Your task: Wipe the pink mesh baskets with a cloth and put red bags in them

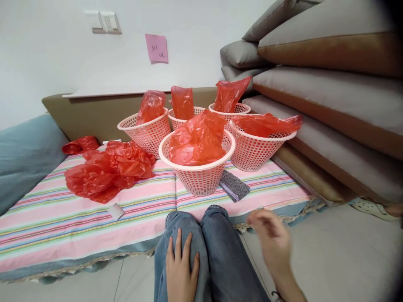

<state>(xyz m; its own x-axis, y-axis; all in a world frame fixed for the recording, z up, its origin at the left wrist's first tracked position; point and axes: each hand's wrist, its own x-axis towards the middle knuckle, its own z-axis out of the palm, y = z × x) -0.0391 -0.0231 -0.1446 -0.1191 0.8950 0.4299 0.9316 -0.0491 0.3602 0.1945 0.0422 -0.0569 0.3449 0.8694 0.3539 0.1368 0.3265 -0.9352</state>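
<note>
My left hand (181,268) rests flat on my left knee, fingers spread and holding nothing. Raised beside my right knee, my right hand (271,241) is blurred with its fingers curled; whether anything is in it does not show. In front of my knees stands a pink perforated plastic basket (201,178) with a crumpled red plastic bag (198,140) inside. Several like baskets stand around it: a right one (256,151), a left one (147,136) and two at the back, each with a red bag sticking out. A pile of red plastic bags (108,170) lies to the left.
A folded grey cloth (234,185) lies by the front basket. A small white piece (116,211) and a red roll (81,144) are on the striped sheet (141,218). Large cushions (327,96) are stacked at right, near a shoe (373,208). A pink note (156,48) hangs on the wall.
</note>
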